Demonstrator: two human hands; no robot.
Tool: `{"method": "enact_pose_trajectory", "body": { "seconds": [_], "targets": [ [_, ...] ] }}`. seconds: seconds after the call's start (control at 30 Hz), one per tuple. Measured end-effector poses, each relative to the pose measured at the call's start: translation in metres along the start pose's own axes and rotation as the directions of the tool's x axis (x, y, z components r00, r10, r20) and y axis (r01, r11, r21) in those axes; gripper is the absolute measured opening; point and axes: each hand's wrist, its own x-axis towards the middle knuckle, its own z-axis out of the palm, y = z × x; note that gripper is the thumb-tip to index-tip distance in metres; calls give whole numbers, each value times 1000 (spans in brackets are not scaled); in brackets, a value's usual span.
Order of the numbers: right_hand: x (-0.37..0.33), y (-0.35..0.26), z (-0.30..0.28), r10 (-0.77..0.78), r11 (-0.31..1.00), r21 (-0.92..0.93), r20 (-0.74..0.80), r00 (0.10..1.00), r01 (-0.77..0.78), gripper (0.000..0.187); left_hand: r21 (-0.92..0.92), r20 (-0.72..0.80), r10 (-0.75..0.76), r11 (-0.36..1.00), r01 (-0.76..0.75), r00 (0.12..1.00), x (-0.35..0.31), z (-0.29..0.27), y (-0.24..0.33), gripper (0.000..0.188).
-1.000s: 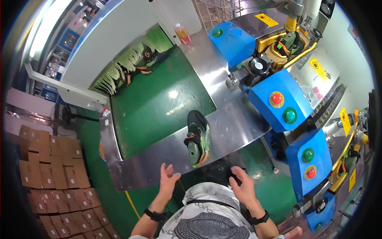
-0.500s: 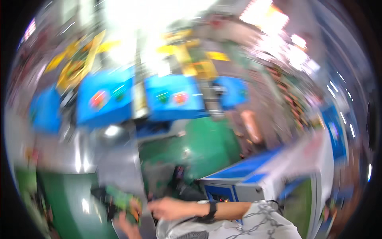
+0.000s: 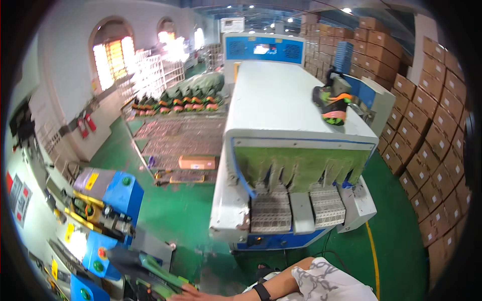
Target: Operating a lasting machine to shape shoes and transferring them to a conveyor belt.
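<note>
At the lower edge, left of the middle, a green and black item (image 3: 155,273) that looks like one or more shoes is tilted in front of the blue machines. My right hand (image 3: 198,295) reaches it from the right, with a black band on the wrist. Its fingers close on the near end of the item, and the picture's edge cuts off part of the hand. My left hand is out of the picture.
Ahead stands a white conveyor machine (image 3: 276,95) with a green flap curtain (image 3: 301,163) and shoes (image 3: 334,108) on top. Left of it, a rack (image 3: 181,135) bears several shoes. Blue machines (image 3: 123,195) line the left; stacked cartons (image 3: 437,145) rise at right.
My view has swung right, from the row of blue machines to the white conveyor machine. The green and black item and my right hand now sit lower; my left hand has left the picture.
</note>
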Motion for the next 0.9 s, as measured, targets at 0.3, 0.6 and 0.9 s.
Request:
{"method": "enact_pose_trajectory", "body": {
  "seconds": [0.3, 0.6, 0.9],
  "targets": [
    [6, 157, -254, -174, 930, -353, -670, 722, -103, 42, -70, 688, 409, 860, -506, 600, 22, 217, 56, 48],
    [18, 244, -442, 485, 601, -96, -745, 458, -793, 78, 18, 727, 202, 949, -313, 656, 8, 265, 17, 36],
    [36, 191, -333, 11, 798, -302, -858, 514, -522, 42, 587, 442, 9, 753, -297, 897, -51, 93, -97, 44]
  ]
}}
